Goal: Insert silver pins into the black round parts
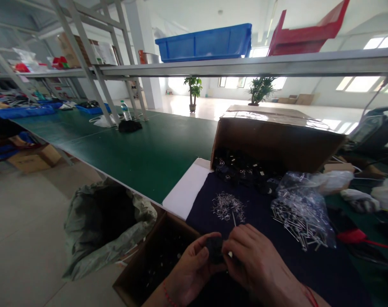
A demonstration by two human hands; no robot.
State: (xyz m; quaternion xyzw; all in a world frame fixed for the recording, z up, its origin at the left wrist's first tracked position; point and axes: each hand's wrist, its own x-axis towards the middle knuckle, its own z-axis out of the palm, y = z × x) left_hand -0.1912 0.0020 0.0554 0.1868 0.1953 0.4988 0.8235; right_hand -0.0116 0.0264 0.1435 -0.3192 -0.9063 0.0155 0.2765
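Observation:
My left hand (195,265) is closed around a small black part (214,249), thumb and fingers gripping its left side. Against the right edge of that part, my right hand (256,251) is pinched, with a tiny pale spot showing by its fingertips. A thin metal pin (234,219) shows just above the right knuckles; whether it is held or lying on the cloth, I cannot tell. Beyond my hands, a loose pile of small metal pins (225,205) rests on a dark blue cloth (257,217). A clear plastic bag (304,213) of longer metal pins lies to the right.
An open cardboard box (277,140) of black parts stands behind the pins. Below the green table's (142,157) front edge are another box (162,256) and a green sack (94,226). Overhead, a shelf (194,68) carries a blue bin (206,44) and a red bin (302,37).

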